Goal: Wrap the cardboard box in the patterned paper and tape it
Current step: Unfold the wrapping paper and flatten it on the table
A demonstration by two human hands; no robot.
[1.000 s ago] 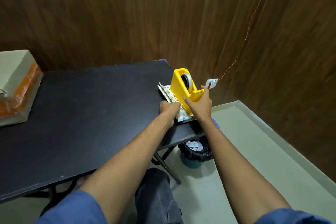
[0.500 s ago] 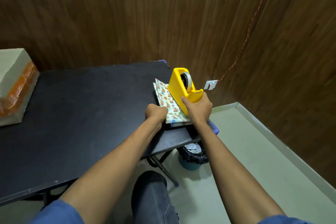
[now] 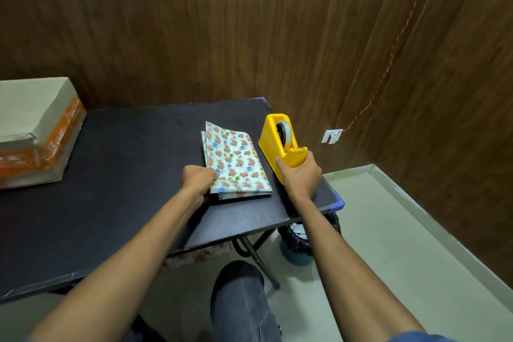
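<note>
Paper [image 3: 234,162] lies folded, probably light, limp and slippery; left hand [image 3: 198,179] pinches its near corner, right hand [image 3: 301,175] grips the likely heavy dispenser [image 3: 280,144].

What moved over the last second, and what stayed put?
The left hand, gripping the folded floral-patterned paper, has slid it left, out from under the yellow plastic tape dispenser. The right hand still holds the dispenser's front end. The cardboard box stays untouched at the black table's far left.
</note>
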